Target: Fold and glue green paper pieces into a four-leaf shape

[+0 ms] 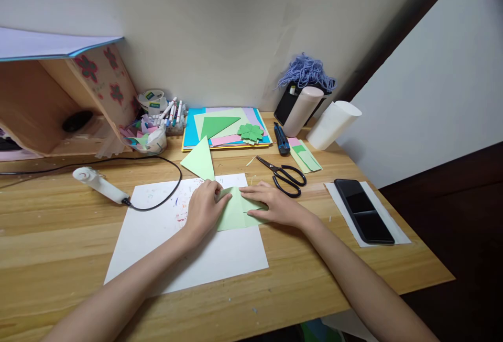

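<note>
A light green paper piece [236,212] lies on a white sheet [165,237] at the middle of the wooden desk. My left hand [204,207] rests on its left edge, fingers curled and pinching a fold near the top. My right hand [271,203] lies flat on its right half, fingers stretched out and pressing the paper down. Just behind the hands a light green folded triangle [200,160] lies partly on the white sheet.
Black scissors [286,175] lie right of the hands. A phone [363,210] on white paper sits at the right. A glue gun [100,185] with cord lies left. Coloured paper stack [226,127], marker cup [151,135], utility knife [281,139] and two rolls [332,122] stand behind.
</note>
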`<state>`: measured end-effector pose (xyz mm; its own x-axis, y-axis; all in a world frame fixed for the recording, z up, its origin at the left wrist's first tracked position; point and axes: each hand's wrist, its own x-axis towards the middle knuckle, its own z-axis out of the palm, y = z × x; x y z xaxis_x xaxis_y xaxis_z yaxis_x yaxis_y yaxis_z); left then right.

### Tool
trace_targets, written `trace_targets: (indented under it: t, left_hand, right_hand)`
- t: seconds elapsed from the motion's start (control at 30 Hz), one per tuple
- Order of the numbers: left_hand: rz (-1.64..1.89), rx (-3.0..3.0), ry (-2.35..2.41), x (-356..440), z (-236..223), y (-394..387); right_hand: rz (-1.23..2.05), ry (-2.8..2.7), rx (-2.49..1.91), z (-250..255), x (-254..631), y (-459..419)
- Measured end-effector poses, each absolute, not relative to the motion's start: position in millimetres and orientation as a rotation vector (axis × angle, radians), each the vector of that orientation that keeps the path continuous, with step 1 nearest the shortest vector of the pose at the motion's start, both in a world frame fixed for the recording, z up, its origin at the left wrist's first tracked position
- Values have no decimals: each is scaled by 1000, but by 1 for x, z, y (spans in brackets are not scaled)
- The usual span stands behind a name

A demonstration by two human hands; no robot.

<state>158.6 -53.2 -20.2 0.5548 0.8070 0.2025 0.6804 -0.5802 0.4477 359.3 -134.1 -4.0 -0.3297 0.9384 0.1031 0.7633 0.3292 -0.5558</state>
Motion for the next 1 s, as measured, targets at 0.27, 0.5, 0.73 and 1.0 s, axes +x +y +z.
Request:
trace_targets:
  t: [0.27,0.5,0.73,1.0]
  left_hand:
    - [619,2745,761,160,-29,-62]
    - [584,2867,557,158,-21,-62]
    - [596,2851,519,155,-22,-60]
    - [610,2967,547,159,-22,-63]
  right_hand:
    - [540,-2162,-1496,-2,349,-135]
    - [541,-2154,-1489,-1,348,-135]
    - [578,-2133,-1517,0,349,-134]
    - [557,-2140,-1491,-1,347,-135]
